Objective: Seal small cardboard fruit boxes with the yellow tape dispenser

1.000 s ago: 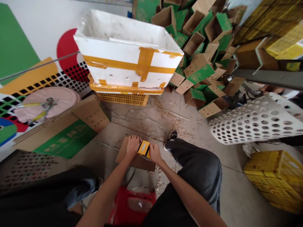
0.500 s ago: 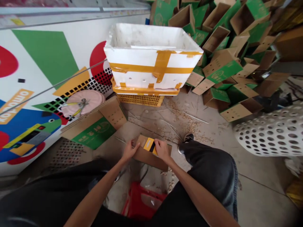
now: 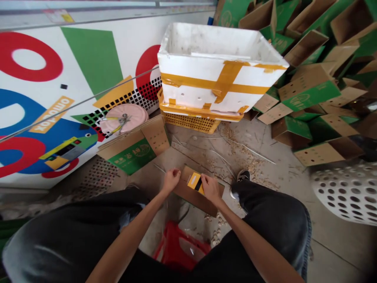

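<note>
My hands are low over a brown cardboard sheet lying on the concrete floor between my knees. On it is a small flat yellow-and-black object, its exact kind unclear. My right hand grips that object's right edge. My left hand sits beside the sheet's left edge, fingers curled, with nothing visible in them. The object's lower right part is hidden behind my right hand.
Ahead stands a yellow-taped white foam box on a yellow plastic crate. Green-and-brown cardboard boxes are heaped to the right, beside a white perforated basket. A red container lies below my knees. Wood shavings litter the floor.
My left hand has moved off the yellow object to the left, widening the gap between my hands. The whole scene has shifted right in view as my head turned.
</note>
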The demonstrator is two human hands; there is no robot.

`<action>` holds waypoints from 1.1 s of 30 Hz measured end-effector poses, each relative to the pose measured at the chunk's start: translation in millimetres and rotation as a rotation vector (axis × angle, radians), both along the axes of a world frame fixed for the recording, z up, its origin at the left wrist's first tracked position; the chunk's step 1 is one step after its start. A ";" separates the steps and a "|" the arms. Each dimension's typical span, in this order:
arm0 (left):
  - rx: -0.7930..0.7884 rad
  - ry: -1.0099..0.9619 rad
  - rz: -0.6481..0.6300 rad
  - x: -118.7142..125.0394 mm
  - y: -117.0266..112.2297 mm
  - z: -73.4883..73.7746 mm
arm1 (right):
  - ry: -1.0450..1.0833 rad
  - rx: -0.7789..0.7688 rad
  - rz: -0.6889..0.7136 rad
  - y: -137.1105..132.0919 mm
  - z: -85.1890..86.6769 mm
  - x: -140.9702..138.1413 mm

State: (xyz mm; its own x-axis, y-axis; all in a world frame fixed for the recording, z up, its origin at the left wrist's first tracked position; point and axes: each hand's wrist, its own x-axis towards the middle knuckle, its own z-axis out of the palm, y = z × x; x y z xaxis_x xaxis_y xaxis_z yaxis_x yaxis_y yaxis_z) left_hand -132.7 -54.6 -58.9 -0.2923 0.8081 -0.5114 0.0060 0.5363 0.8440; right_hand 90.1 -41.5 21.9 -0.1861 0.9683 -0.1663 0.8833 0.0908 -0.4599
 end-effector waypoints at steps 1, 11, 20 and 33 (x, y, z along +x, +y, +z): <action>-0.002 -0.038 0.014 1.2 2.1 6.5 | -0.011 0.004 0.002 0.3 -0.6 -0.5; -0.057 -0.437 -0.019 38.9 -14.0 47.1 | -0.065 0.000 0.020 3.7 0.6 -6.3; 0.090 -0.113 -0.008 33.5 -8.3 47.1 | -0.118 -0.028 0.031 2.2 12.9 -11.6; 0.000 0.361 0.037 -79.9 22.2 34.2 | -0.280 -0.134 0.027 -2.1 45.7 2.7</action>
